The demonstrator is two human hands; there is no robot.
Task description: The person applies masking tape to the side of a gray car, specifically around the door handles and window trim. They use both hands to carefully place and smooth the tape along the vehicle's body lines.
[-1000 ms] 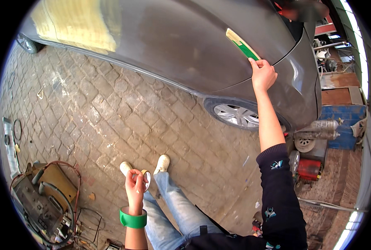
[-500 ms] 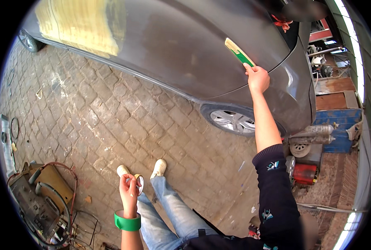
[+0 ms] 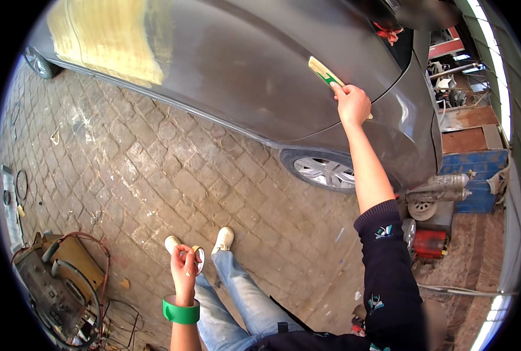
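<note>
My right hand [image 3: 354, 105] reaches out to the grey car's [image 3: 231, 76] side, closed around a long, narrow green-and-cream block [image 3: 325, 71]. The block's far end points up and left, close over the panel above the wheel; whether it touches the paint I cannot tell. A small piece of it sticks out behind my palm. Low in front of my legs, my left hand [image 3: 182, 263] is closed on a roll of tape [image 3: 199, 260], a pale ring seen nearly edge-on. A wide green band [image 3: 181, 310] circles my left wrist. Yellowish filler [image 3: 108, 41] covers part of the car's side farther left.
The car's wheel [image 3: 325, 169] stands below my right forearm on stone paving [image 3: 155, 164]. At lower left lies a machine with hoses and cables [image 3: 61, 281]. To the right are a blue cabinet [image 3: 477, 175], metal cylinders [image 3: 439, 190] and a red canister [image 3: 430, 243].
My right hand has shifted slightly left and up along the car, and less of the block's green part shows ahead of my fingers. My left hand stays nearly in place.
</note>
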